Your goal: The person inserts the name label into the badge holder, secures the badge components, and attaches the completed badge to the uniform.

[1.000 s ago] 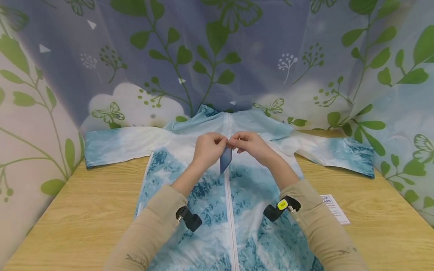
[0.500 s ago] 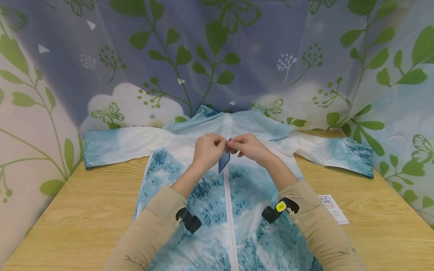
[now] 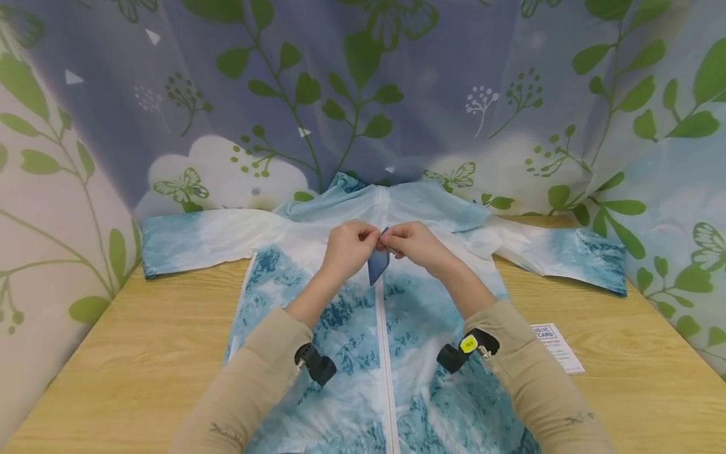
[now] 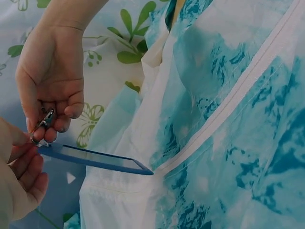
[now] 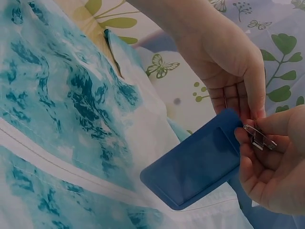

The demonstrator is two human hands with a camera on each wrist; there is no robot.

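A blue badge holder (image 5: 195,164) with a clear window hangs tilted between both hands, above the front of a blue-and-white zip jacket (image 3: 334,353). My left hand (image 3: 348,250) pinches the holder at its top end; in the right wrist view its fingers partly hide behind the holder. My right hand (image 3: 416,247) holds the small metal clip (image 5: 259,138) fixed to that end, between thumb and curled fingers. The fingertips of both hands almost meet there. Beneath them runs the jacket's white zipper (image 3: 384,366), with the jacket lying flat and its sleeves spread to both sides.
A white printed card (image 3: 558,348) lies on the wooden table (image 3: 635,378) beside the right forearm, which covers part of it. A patterned curtain (image 3: 431,126) stands behind the jacket and along both sides. Each sleeve cuff carries a black wrist camera (image 3: 315,364).
The badge holder has turned a little, swinging edge-on and then back. My right fingers have shifted slightly around the clip. The jacket lies as before.
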